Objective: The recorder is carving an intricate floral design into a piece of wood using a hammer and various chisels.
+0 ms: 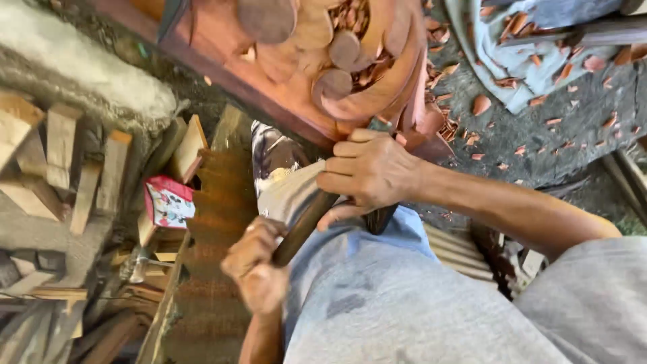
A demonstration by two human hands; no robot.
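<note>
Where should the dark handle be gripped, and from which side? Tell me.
Probably grip the handle at its bare middle, between the left hand and right hand, from the upper left: the lap backs its other side.

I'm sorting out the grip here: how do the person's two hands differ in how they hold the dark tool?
The right hand wraps the upper end of the dark wooden-handled tool, close against the reddish carved wood panel; the left hand grips the lower end, away from the panel. The right forearm enters from the right, the left from below. Both are bare and closed on the tool.
</note>
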